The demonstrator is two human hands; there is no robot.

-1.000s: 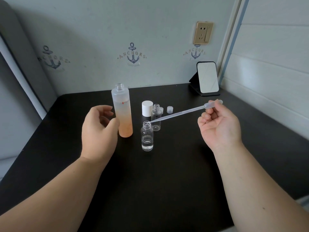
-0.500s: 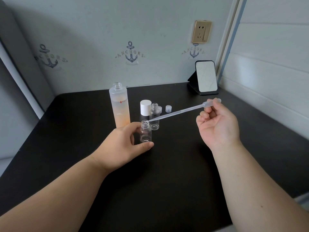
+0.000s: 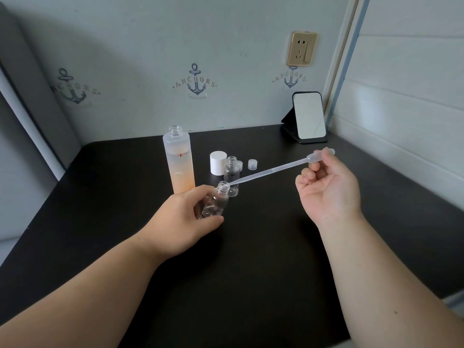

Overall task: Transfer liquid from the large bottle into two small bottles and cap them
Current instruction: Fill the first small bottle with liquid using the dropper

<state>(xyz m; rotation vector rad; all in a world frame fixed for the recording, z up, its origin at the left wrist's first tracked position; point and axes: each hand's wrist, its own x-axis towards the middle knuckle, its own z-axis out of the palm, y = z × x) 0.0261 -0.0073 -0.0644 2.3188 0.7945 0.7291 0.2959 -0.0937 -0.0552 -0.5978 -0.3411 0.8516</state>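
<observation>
spill risk: my left hand (image 3: 183, 217) grips the tilted small bottle (image 3: 216, 202); my right hand (image 3: 329, 187) pinches the dropper (image 3: 271, 169), whose tip could miss.

The wall (image 3: 150, 46) beyond the hands carries three anchor emblems, each reading "ANCHORS" (image 3: 195, 82). The large bottle (image 3: 178, 162) shows partial red lettering, "mpo".

We see two bare forearms entering from the lower corners of the frame, with no sleeve on either as far as the picture reaches. The left hand (image 3: 184, 217) and right hand (image 3: 329, 189) wear no gloves, rings, watch or bands. A small dark mole marks the right forearm, lower right
</observation>
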